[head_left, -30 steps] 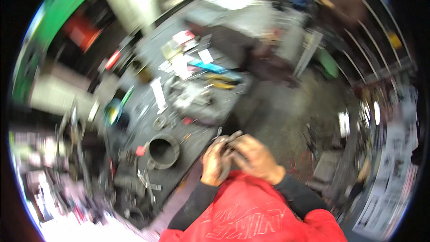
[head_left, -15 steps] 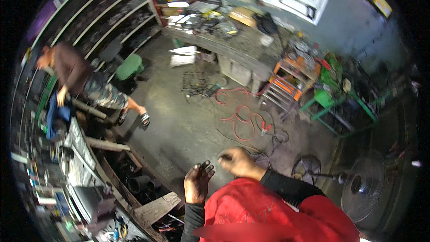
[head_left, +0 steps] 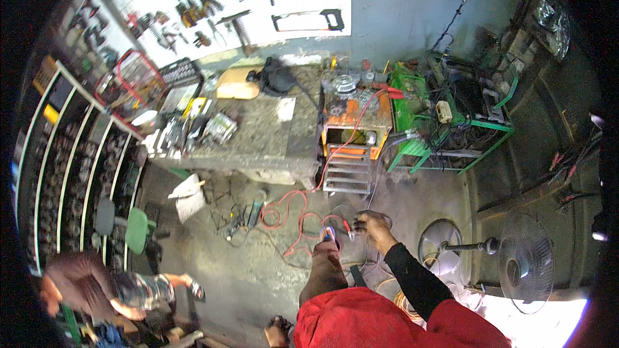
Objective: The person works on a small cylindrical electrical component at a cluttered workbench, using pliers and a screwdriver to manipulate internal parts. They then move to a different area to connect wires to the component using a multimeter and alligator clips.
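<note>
My right hand [head_left: 375, 229] hangs in front of me at the end of a black sleeve. Its darkened fingers are loosely bent and apart, with nothing visible in them. Just left of the fingertips, a red clamp [head_left: 349, 226] with metal jaws shows against the floor, joined to red cable [head_left: 302, 219] in loose loops. Low at the picture's edge is my left hand [head_left: 277, 331], partly cut off; its smudged fingers are slightly curled and apart, and I see nothing held. My bare leg and sandalled foot [head_left: 328, 234] reach forward between the hands.
Ahead stands a cluttered workbench [head_left: 258, 132], beside an orange tool cart [head_left: 356, 125] and a green metal frame [head_left: 451, 148]. A pedestal fan [head_left: 525, 261] is at right. Another person [head_left: 84, 287] bends at lower left near a green stool [head_left: 138, 231] and shelves [head_left: 61, 187].
My view has swung right, bringing the bench and tool wall ahead. My hands have parted: the left dropped to the lower edge, while the right extends forward. My leg has come into view.
</note>
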The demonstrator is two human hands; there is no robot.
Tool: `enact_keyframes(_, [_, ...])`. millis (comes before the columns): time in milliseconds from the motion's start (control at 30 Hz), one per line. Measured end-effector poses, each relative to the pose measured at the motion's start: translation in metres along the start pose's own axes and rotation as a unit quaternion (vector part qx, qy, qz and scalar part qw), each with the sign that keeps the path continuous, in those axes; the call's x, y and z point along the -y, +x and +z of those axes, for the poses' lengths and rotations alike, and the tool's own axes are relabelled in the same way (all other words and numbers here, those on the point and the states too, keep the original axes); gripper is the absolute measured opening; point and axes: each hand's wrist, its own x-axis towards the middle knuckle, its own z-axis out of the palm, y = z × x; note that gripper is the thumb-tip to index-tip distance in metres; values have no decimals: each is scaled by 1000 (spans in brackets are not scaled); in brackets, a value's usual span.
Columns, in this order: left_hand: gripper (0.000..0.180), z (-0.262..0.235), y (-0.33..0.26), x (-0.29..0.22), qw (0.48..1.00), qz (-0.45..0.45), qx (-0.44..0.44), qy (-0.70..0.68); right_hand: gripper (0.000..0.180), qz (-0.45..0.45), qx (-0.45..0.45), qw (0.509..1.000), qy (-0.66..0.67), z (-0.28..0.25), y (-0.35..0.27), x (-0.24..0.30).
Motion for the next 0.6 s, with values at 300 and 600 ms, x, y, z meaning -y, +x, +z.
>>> enact_keyframes(300, [30,95,183,-114,994,-38,46,89,16,-141,-103,977,121,32,319,229])
enact_keyframes(600, [20,130,238,-212,998,-49,6,26,42,-288,-220,836,-411,4,470,275])
